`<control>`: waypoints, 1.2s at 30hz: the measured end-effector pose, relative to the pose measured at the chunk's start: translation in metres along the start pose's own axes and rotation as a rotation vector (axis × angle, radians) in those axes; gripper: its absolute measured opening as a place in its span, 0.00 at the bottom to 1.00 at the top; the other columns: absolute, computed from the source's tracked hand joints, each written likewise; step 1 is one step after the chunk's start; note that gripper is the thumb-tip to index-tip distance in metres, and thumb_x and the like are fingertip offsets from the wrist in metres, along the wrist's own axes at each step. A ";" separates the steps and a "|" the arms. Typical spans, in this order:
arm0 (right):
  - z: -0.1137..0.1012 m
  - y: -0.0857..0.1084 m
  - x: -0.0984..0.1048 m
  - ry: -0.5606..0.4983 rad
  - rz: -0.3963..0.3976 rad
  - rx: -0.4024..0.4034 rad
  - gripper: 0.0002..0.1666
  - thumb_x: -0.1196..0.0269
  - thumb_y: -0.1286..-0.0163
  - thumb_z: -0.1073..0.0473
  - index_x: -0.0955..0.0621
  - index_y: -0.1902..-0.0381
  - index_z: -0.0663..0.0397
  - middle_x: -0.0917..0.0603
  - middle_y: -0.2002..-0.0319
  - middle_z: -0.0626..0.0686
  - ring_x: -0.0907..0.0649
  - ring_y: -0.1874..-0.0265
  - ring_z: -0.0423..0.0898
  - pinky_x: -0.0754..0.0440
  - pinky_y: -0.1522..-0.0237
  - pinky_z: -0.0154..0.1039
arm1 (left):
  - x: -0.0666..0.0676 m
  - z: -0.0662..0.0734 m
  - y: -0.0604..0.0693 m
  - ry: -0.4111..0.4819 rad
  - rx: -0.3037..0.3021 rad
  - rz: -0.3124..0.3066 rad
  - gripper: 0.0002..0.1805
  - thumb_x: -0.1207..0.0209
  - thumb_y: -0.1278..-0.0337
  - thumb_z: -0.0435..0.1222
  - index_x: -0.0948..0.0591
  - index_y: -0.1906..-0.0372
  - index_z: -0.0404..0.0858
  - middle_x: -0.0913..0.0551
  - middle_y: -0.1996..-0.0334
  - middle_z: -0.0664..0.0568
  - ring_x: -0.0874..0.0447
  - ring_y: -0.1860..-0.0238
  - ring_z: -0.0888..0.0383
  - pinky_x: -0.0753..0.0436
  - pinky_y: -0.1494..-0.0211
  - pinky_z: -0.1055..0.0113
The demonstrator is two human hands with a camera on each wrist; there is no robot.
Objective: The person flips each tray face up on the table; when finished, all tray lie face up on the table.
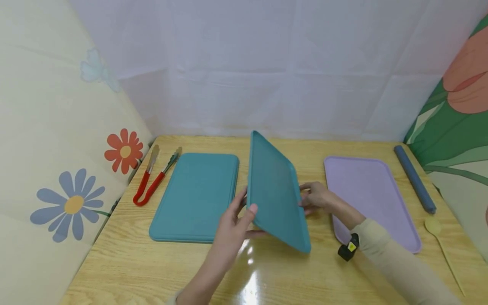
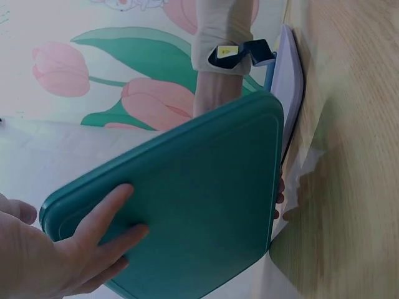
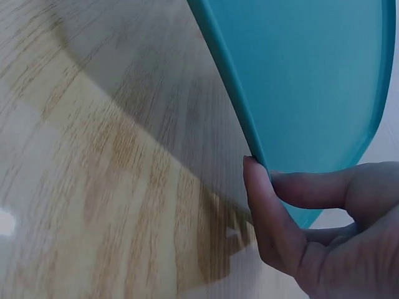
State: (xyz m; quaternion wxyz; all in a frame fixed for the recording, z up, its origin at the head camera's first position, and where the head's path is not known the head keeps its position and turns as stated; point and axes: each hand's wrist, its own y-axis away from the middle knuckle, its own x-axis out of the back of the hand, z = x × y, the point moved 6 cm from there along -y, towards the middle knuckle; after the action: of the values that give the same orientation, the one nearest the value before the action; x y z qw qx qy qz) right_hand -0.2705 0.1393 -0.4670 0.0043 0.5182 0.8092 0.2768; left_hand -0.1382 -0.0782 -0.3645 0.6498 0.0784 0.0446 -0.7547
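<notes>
A teal tray [image 1: 276, 195] is held tilted up on its side above the middle of the table. On its left edge my left hand [image 1: 233, 222] grips it, thumb on the inner face; the left wrist view shows that hand's fingers [image 2: 112, 237] spread on the underside [image 2: 199, 193]. My right hand [image 1: 314, 198] pinches the opposite edge, and in the right wrist view the right hand [image 3: 336, 224] has thumb and fingers on either side of the rim [image 3: 240, 99]. Flat to the left lies another teal tray [image 1: 198, 197].
Red-handled tongs [image 1: 152, 182] lie at the far left. On the right are a lilac tray [image 1: 371, 199], a dark blue roll [image 1: 414, 178] and a yellow spoon [image 1: 433, 226]. A pale cloth [image 1: 267, 72] hangs behind the wooden table [image 1: 126, 262].
</notes>
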 end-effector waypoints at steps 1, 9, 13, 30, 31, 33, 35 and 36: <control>0.000 0.001 0.001 -0.001 -0.001 -0.002 0.38 0.39 0.40 0.76 0.39 0.33 0.75 0.24 0.64 0.60 0.17 0.73 0.45 0.14 0.71 0.39 | 0.001 0.000 -0.001 0.010 0.004 -0.008 0.36 0.49 0.29 0.43 0.49 0.24 0.39 0.40 0.31 0.37 0.23 0.45 0.37 0.15 0.57 0.52; 0.004 0.005 0.006 0.020 -0.013 0.008 0.39 0.39 0.41 0.77 0.40 0.33 0.77 0.26 0.68 0.58 0.19 0.78 0.44 0.14 0.73 0.38 | 0.017 -0.006 -0.022 0.026 0.101 -0.026 0.31 0.50 0.28 0.45 0.41 0.27 0.39 0.28 0.39 0.37 0.16 0.54 0.44 0.14 0.64 0.57; 0.004 0.007 0.007 0.041 -0.020 0.010 0.40 0.39 0.41 0.76 0.41 0.32 0.77 0.26 0.67 0.59 0.19 0.78 0.45 0.14 0.73 0.39 | 0.028 -0.009 -0.035 -0.005 0.126 -0.010 0.30 0.49 0.29 0.41 0.40 0.27 0.35 0.27 0.39 0.36 0.16 0.54 0.47 0.14 0.65 0.60; 0.003 0.006 0.020 0.084 0.007 0.027 0.40 0.40 0.43 0.78 0.41 0.33 0.79 0.26 0.68 0.60 0.20 0.75 0.46 0.14 0.73 0.40 | 0.050 -0.021 -0.062 -0.192 0.233 0.000 0.31 0.47 0.30 0.36 0.41 0.27 0.37 0.36 0.31 0.39 0.25 0.42 0.48 0.18 0.71 0.66; 0.003 0.006 0.021 0.089 0.013 0.024 0.40 0.40 0.43 0.78 0.41 0.33 0.79 0.25 0.68 0.60 0.20 0.75 0.46 0.14 0.73 0.40 | 0.051 -0.022 -0.063 -0.194 0.236 0.007 0.30 0.47 0.30 0.36 0.40 0.27 0.36 0.34 0.32 0.39 0.23 0.46 0.49 0.18 0.71 0.66; 0.004 0.005 0.023 0.101 0.019 0.021 0.40 0.39 0.43 0.78 0.41 0.33 0.79 0.25 0.68 0.60 0.20 0.75 0.46 0.14 0.73 0.40 | 0.054 -0.024 -0.065 -0.205 0.245 0.020 0.29 0.47 0.30 0.36 0.37 0.28 0.36 0.29 0.36 0.39 0.21 0.53 0.52 0.18 0.71 0.66; 0.004 0.005 0.024 0.109 0.017 0.019 0.41 0.39 0.43 0.78 0.42 0.33 0.80 0.25 0.68 0.60 0.19 0.75 0.46 0.14 0.73 0.40 | 0.057 -0.026 -0.067 -0.222 0.251 0.031 0.28 0.46 0.31 0.36 0.35 0.29 0.35 0.27 0.39 0.40 0.21 0.59 0.54 0.17 0.70 0.66; 0.004 0.005 0.024 0.111 0.018 0.018 0.41 0.39 0.43 0.78 0.42 0.34 0.80 0.25 0.68 0.60 0.19 0.76 0.46 0.14 0.73 0.40 | 0.058 -0.027 -0.069 -0.231 0.255 0.032 0.27 0.46 0.31 0.35 0.35 0.30 0.35 0.26 0.40 0.40 0.22 0.59 0.54 0.17 0.70 0.66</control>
State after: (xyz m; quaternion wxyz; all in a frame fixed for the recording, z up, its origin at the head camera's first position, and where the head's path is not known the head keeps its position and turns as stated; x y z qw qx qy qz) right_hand -0.2763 0.1631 -0.4611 -0.0478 0.5093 0.8060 0.2978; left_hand -0.2126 -0.1201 -0.4041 0.6474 0.0736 -0.1277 -0.7477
